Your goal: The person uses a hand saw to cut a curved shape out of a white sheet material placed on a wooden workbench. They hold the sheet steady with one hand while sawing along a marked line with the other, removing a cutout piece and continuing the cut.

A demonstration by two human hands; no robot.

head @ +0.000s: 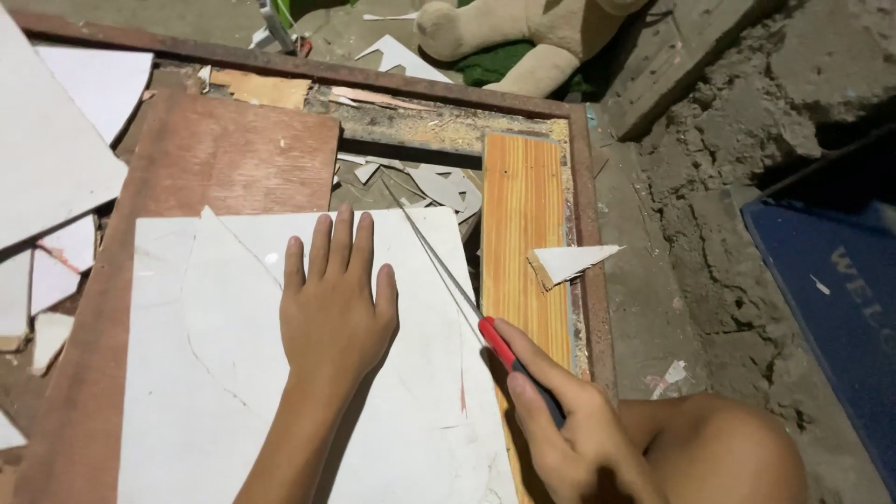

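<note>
My left hand [334,303] lies flat, fingers apart, pressing on a white sheet [205,373] that has curved cut lines scored in it. My right hand [560,420] grips the red and dark handle of a thin metal blade tool [439,266], whose long blade slants up-left across the sheet's right edge. The sheet rests on a brown wooden board [224,159] inside a rusty metal frame [583,233].
An orange wood plank [521,215] with a white triangular offcut [571,261] lies right of the sheet. White scraps [56,159] sit at the left. A stuffed toy [523,37] lies beyond the frame, rough concrete [709,205] and a blue mat [831,289] to the right.
</note>
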